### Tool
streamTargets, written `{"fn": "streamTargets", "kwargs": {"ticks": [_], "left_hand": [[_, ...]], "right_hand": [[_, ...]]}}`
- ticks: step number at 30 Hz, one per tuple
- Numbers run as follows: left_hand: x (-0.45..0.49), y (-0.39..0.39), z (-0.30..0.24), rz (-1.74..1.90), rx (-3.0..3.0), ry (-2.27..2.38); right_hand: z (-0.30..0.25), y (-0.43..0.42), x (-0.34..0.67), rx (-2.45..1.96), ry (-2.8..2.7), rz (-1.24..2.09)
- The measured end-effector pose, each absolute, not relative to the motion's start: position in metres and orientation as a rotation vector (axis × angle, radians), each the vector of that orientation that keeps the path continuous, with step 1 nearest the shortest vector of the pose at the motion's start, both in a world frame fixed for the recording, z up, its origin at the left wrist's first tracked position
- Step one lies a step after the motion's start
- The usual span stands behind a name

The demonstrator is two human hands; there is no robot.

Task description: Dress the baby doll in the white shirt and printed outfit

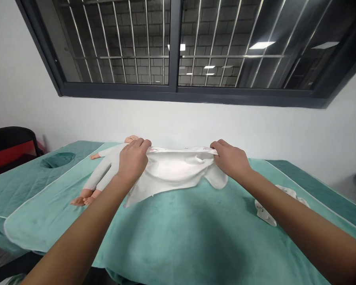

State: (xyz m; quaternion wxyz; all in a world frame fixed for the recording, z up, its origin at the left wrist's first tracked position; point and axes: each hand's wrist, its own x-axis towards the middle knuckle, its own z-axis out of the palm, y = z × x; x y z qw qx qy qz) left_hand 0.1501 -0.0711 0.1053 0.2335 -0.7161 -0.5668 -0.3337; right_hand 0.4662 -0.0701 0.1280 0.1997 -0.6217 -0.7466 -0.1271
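A white cloth garment (pixel 172 172), maybe a baby's, is stretched between my two hands above the green-covered bed. My left hand (pixel 134 157) is closed on one end of its upper edge. The other end is pinched in my right hand (pixel 231 158). Its lower part hangs down in folds, with a rounded flap on the right side. Just left of my left hand lies a baby doll (pixel 102 172) in pale clothes, feet towards me; my hand and forearm hide part of it, and its head is mostly covered.
Beyond my right forearm lies a crumpled white printed cloth (pixel 265 213). The teal bed cover (pixel 178 245) spans the front, with a round hole (pixel 58 160) at left. A black and red chair (pixel 12 148) stands far left. Behind are a white wall and a barred window (pixel 173 93).
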Motion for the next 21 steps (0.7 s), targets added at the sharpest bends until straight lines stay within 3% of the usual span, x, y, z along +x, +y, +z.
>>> {"fn": "streamTargets", "kwargs": {"ticks": [5,11,17,21], "left_hand": [[0.147,-0.083,0.115,-1.238,-2.166,-2.043],[0.175,-0.108,0.138,-1.499,-2.412,-1.858],[0.203,-0.125,0.151,-1.293,-2.343,-1.541],[0.187,-0.130,0.148,-1.162,-2.051,-1.587]], "right_hand": [[0.113,-0.075,0.481,-1.611,-1.985,0.192],[0.109,-0.104,0.448,-1.430,-2.156,0.663],[0.109,-0.118,0.388,-1.032,-2.192,0.759],[0.110,-0.099,0.391,-1.198,-2.030,0.558]]}}
